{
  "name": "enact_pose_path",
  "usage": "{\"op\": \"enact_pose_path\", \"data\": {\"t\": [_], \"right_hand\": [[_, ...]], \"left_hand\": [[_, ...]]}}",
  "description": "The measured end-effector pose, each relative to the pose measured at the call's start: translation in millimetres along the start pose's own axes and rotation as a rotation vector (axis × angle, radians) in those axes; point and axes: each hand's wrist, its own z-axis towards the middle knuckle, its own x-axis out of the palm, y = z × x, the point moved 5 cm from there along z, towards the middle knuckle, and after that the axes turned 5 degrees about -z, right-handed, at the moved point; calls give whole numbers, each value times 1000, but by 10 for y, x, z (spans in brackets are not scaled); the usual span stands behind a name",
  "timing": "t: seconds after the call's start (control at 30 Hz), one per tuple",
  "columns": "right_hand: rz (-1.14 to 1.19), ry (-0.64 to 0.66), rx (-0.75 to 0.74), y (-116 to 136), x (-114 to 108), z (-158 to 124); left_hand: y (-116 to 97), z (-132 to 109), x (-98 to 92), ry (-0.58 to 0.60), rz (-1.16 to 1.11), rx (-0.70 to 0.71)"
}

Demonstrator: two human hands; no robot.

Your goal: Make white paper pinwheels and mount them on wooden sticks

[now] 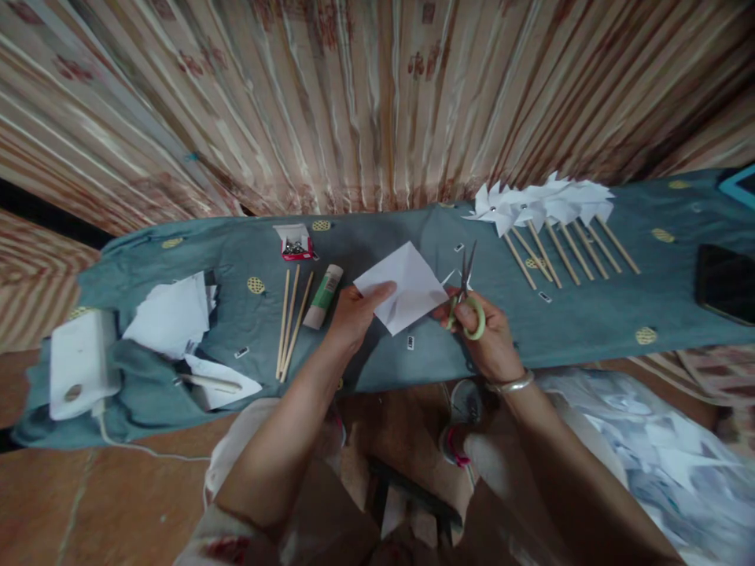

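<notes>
A white square of paper (406, 283) with crease lines is pinched in my left hand (357, 310), thumb on top. My right hand (487, 330) grips scissors (467, 295) with light green handles, blades pointing up and away from me. The fingertips of that hand come close to the paper's right corner; whether they touch it is hard to tell. Left of the paper lie a green and white glue stick (324, 295) and several thin wooden sticks (287, 322). Behind them sits a small open red box (296, 245) of shiny metal pins.
Finished paper pinwheels (548, 206) on sticks line the back right. At left are a stack of white paper (171, 318), a folded piece (221, 381) and a white corded device (82, 365). A dark phone (725, 283) lies far right. A curtain (377, 102) hangs behind the cloth-covered table (366, 365).
</notes>
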Motion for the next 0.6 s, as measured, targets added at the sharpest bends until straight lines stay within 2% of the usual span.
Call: {"op": "enact_pose_path", "data": {"t": [0.17,0.33,0.5,0.6], "right_hand": [[15,-40,37,-11,-33,75],[12,5,108,-31,21,90],[8,-100,84,-37,-6,122],[9,-188,17,-40,-26,143]], "left_hand": [[95,-82,96,123,146,-50],[136,-86,101,132,177,-83],[196,-105,149,168,-29,-187],[239,-161,234,202,-170,-189]]}}
